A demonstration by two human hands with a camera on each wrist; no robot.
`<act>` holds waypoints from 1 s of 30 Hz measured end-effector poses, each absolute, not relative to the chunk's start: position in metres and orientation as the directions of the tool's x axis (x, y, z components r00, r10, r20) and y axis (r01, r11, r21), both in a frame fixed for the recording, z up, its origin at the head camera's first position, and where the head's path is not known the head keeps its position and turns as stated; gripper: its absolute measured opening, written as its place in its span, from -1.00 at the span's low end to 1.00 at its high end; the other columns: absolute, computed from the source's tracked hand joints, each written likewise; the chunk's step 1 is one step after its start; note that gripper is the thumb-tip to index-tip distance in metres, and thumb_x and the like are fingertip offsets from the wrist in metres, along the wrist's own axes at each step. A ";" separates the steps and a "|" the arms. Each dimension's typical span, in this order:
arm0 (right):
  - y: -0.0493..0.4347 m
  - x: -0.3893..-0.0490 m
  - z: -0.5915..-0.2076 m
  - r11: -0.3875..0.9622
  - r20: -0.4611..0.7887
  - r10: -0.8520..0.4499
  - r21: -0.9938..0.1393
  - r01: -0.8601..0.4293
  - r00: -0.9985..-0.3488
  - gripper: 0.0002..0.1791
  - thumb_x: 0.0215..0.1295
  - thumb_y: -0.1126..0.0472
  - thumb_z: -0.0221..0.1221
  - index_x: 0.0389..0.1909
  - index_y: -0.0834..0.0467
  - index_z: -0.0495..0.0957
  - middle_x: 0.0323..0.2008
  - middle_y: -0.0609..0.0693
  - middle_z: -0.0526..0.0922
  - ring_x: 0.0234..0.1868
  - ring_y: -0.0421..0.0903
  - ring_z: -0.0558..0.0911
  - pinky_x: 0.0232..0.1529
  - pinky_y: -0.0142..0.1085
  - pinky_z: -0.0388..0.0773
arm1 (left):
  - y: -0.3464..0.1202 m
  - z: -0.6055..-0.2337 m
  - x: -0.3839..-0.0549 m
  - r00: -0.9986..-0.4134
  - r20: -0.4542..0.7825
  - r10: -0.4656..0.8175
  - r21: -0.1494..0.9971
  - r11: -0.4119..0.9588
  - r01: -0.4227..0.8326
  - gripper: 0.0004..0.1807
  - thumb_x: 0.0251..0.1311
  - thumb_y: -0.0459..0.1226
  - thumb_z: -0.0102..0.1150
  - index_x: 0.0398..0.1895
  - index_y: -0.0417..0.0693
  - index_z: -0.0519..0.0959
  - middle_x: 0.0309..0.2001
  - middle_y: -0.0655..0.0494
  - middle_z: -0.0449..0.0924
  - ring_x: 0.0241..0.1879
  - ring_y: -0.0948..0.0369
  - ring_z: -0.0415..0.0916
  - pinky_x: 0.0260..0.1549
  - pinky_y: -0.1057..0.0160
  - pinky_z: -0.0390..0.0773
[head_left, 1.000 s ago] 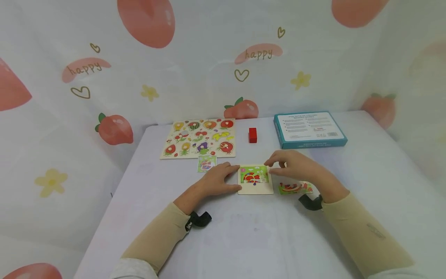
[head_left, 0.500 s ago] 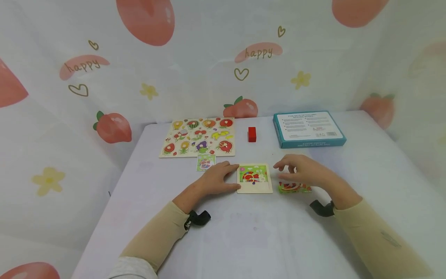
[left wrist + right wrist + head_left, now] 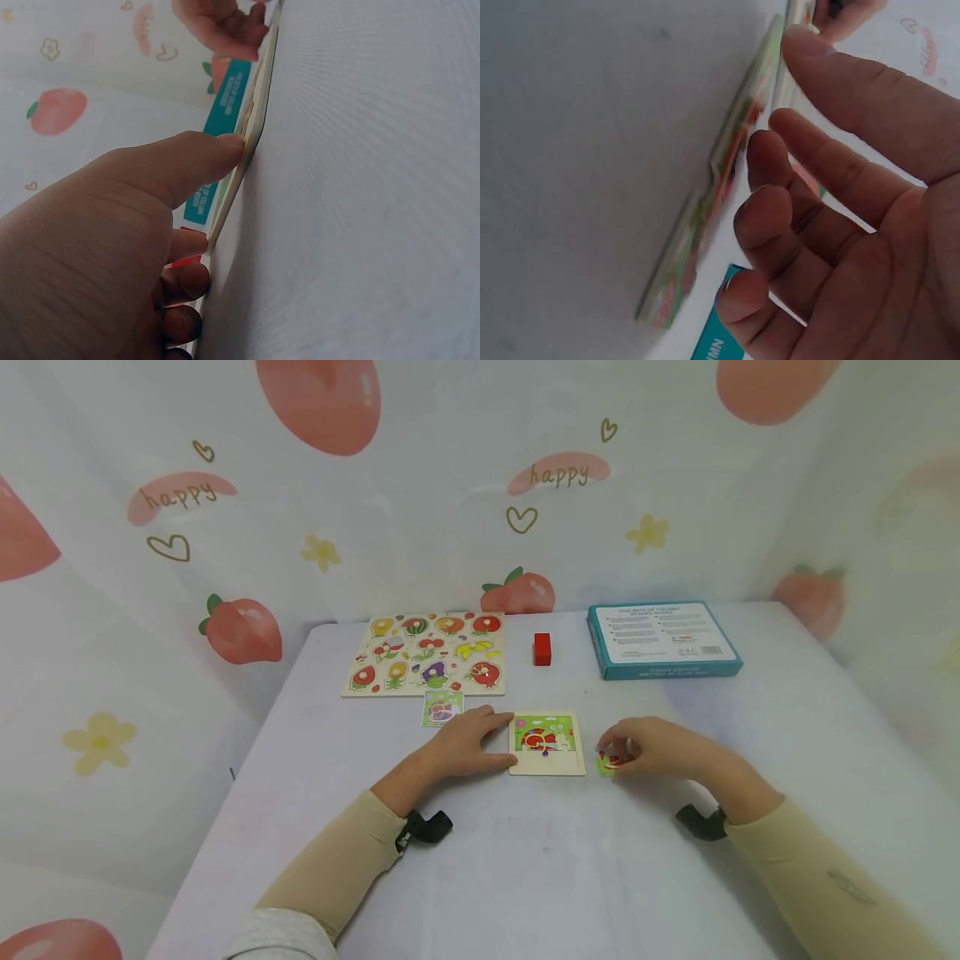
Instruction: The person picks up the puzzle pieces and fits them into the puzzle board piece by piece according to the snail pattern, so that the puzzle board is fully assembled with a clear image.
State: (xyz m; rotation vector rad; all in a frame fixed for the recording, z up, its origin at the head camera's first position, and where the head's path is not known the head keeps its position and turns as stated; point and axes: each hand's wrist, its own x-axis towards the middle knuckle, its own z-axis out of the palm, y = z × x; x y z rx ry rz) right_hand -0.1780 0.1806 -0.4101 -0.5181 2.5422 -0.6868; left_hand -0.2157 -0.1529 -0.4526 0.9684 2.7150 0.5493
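Observation:
A square wooden puzzle board (image 3: 546, 765) lies on the table, its upper part filled with a green and red snail picture. My left hand (image 3: 461, 745) touches its left edge with index finger and thumb spread apart; the left wrist view shows the thumb (image 3: 225, 150) on the edge. To the board's right lie loose snail puzzle pieces (image 3: 605, 767), partly covered by my right hand (image 3: 660, 750). In the right wrist view the fingers (image 3: 761, 214) of that hand are bent loosely beside the flat pieces (image 3: 735, 142), with a gap between thumb and fingertips.
Behind the left hand are a small picture card (image 3: 442, 708) and a fruit peg puzzle (image 3: 423, 656). A red block (image 3: 542, 649) stands farther back. At the back right lies a teal and white box (image 3: 667, 639). A printed curtain (image 3: 420, 510) hangs behind the table.
My right hand has moved from the board's upper right edge, right and down, to the loose pieces. The left hand has stayed at the board's left edge.

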 end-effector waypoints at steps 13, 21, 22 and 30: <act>0.175 -0.180 -0.420 0.813 -0.352 -0.458 -0.537 -0.224 -0.816 -0.71 0.21 0.21 0.45 -0.08 0.08 0.62 -0.37 -0.06 0.54 -0.25 -0.09 0.51 -0.23 -0.24 0.49 | -0.152 -0.452 -0.215 -0.766 -0.075 0.639 0.423 0.716 0.556 -0.15 0.25 0.18 0.30 0.53 0.04 0.36 -0.14 0.20 0.41 -0.16 0.22 0.35 -0.16 0.21 0.40; 0.176 -0.178 -0.415 0.785 -0.322 -0.468 -0.579 -0.219 -0.823 -0.68 0.16 0.21 0.43 -0.12 0.09 0.54 -0.35 -0.02 0.51 -0.25 -0.06 0.49 -0.26 -0.19 0.48 | -0.152 -0.453 -0.216 -0.764 -0.071 0.641 0.415 0.716 0.562 -0.15 0.25 0.19 0.29 0.53 0.04 0.36 -0.19 0.19 0.37 -0.19 0.22 0.34 -0.21 0.20 0.38; 0.177 -0.178 -0.414 0.781 -0.316 -0.467 -0.585 -0.218 -0.826 -0.67 0.15 0.21 0.43 -0.12 0.09 0.54 -0.34 -0.02 0.51 -0.25 -0.05 0.49 -0.27 -0.19 0.48 | -0.152 -0.453 -0.216 -0.764 -0.071 0.641 0.413 0.716 0.562 -0.15 0.25 0.19 0.29 0.53 0.04 0.36 -0.19 0.19 0.37 -0.19 0.22 0.34 -0.21 0.20 0.38; 0.180 -0.179 -0.401 0.768 -0.258 -0.467 -0.592 -0.243 -0.846 -0.66 0.07 0.24 0.40 -0.14 0.05 0.52 -0.30 -0.03 0.52 -0.30 -0.05 0.49 -0.36 -0.19 0.48 | -0.152 -0.453 -0.216 -0.767 -0.073 0.638 0.407 0.721 0.561 -0.15 0.25 0.19 0.29 0.54 0.05 0.35 -0.16 0.20 0.39 -0.15 0.21 0.35 -0.17 0.20 0.40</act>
